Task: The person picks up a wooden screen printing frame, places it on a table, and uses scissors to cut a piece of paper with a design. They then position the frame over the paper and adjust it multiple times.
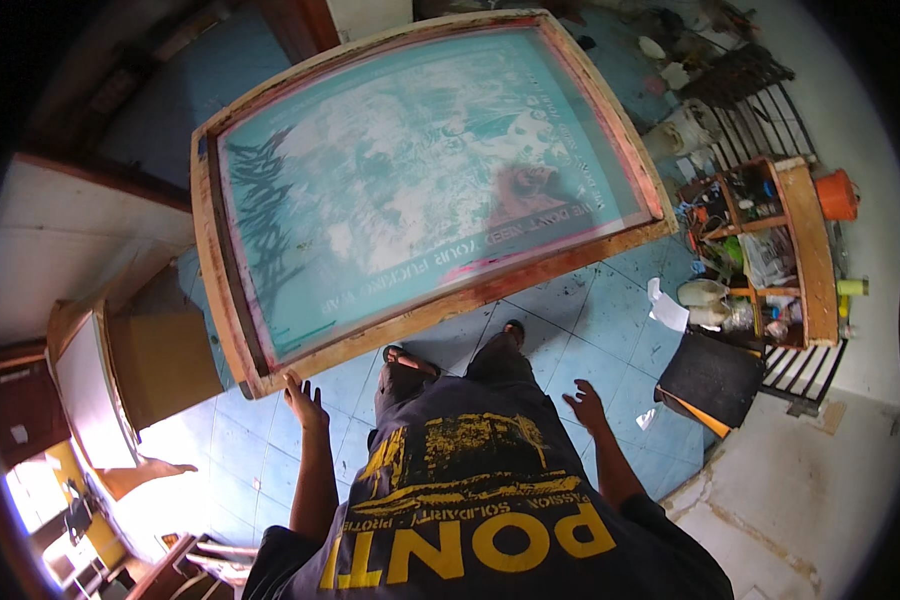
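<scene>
A large screen-printing frame (440, 303) with wooden sides and teal mesh (310, 205) spreads out in front of me, tilted so its right side sits higher. Pale image areas and lettering show in the mesh, with pink stains along its edges. Below the frame's near left corner is my left hand (306, 404), fingers spread; a fingertip meets or nearly meets the wood, and I cannot tell which. My right hand (586, 408) is apart from the frame, over the floor to the right of my legs, its fingers apart and nothing in them.
Blue floor tiles (620, 345) lie around my sandalled feet. At right stand a cluttered wooden shelf (808, 255), an orange bucket (836, 195), a black slab-like object (710, 380) and metal bars. A brown board (160, 365) is at left. White paper (668, 308) lies near the shelf.
</scene>
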`<action>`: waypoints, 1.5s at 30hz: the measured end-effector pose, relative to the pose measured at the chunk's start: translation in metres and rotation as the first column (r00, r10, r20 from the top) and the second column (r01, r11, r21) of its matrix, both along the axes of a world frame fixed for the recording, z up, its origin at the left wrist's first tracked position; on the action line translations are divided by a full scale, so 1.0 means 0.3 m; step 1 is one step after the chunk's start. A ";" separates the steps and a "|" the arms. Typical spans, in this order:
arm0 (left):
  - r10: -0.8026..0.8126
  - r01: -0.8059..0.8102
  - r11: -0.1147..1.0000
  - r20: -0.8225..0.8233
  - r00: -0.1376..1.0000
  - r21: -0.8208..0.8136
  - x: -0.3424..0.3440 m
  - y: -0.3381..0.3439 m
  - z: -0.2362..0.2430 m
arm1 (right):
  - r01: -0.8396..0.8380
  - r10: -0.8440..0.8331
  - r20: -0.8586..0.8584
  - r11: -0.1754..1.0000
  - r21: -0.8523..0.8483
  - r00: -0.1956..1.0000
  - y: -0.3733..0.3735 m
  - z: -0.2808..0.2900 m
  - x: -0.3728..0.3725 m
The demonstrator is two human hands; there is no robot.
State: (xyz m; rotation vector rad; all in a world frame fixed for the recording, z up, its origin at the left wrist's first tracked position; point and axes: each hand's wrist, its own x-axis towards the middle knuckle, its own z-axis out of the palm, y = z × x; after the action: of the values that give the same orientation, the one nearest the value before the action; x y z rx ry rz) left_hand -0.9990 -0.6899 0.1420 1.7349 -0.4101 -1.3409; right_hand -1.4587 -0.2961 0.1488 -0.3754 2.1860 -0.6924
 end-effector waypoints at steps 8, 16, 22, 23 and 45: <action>-0.156 0.257 0.949 -0.438 0.885 0.183 -0.475 0.185 0.058 | 0.563 -0.347 0.585 0.792 -0.236 0.733 -0.278 -0.072 -0.552; -0.056 0.099 0.983 -0.258 0.965 0.157 -0.765 0.175 0.041 | 0.799 -0.444 0.718 0.543 -0.259 0.535 -0.586 0.005 -0.811; -0.101 0.122 0.982 -0.144 0.984 0.143 -0.785 0.171 0.003 | 0.777 -0.445 0.703 0.580 -0.246 0.555 -0.565 -0.018 -0.910; -0.082 0.096 0.988 -0.117 0.990 0.119 -0.810 0.184 0.032 | 0.779 -0.447 0.705 0.578 -0.243 0.551 -0.560 -0.007 -0.919; 0.074 -0.067 0.996 -0.129 0.989 0.055 -0.825 0.222 0.043 | 0.806 -0.524 0.663 0.553 -0.213 0.535 -0.592 0.028 -1.052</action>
State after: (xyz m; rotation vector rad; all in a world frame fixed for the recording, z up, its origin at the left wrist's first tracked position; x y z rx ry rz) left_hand -1.2463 -0.6234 0.1549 1.6755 -0.2407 -1.4150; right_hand -1.7744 -0.4736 0.1572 0.4782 1.5078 -1.6253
